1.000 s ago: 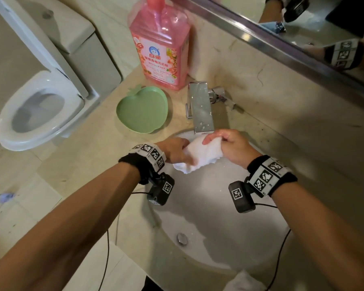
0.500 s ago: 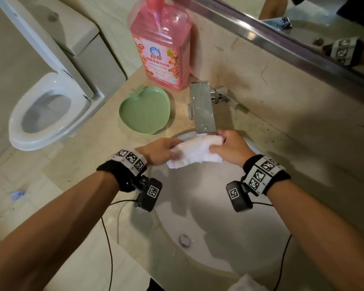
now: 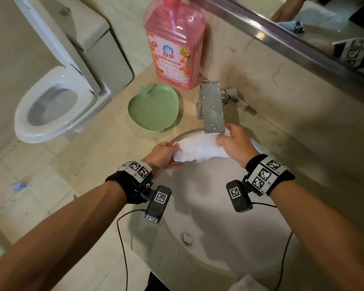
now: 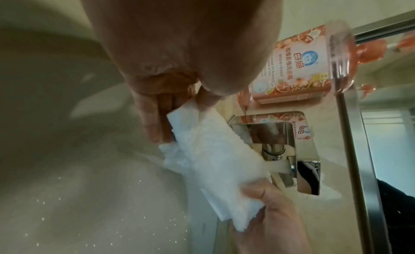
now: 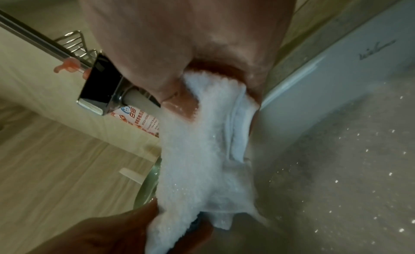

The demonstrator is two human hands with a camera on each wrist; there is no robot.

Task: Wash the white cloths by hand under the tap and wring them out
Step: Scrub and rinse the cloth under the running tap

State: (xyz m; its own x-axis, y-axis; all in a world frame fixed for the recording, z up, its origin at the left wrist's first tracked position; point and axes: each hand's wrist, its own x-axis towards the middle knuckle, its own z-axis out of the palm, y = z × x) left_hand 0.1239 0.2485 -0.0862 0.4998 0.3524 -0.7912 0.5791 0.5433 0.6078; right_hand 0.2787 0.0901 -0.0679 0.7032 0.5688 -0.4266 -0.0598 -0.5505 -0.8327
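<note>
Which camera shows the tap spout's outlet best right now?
Left wrist: it looks up at the tap spout underside. Head sees only its top; right wrist catches its tip, partly behind the right hand.

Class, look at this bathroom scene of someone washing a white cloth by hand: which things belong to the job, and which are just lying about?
Part of the job:
- white cloth, stretched between both hands
- left hand and right hand, each gripping an end
- tap
- sink
- second white cloth at the near edge

Just lying about:
- pink bottle
- green dish
- toilet
- mirror
</note>
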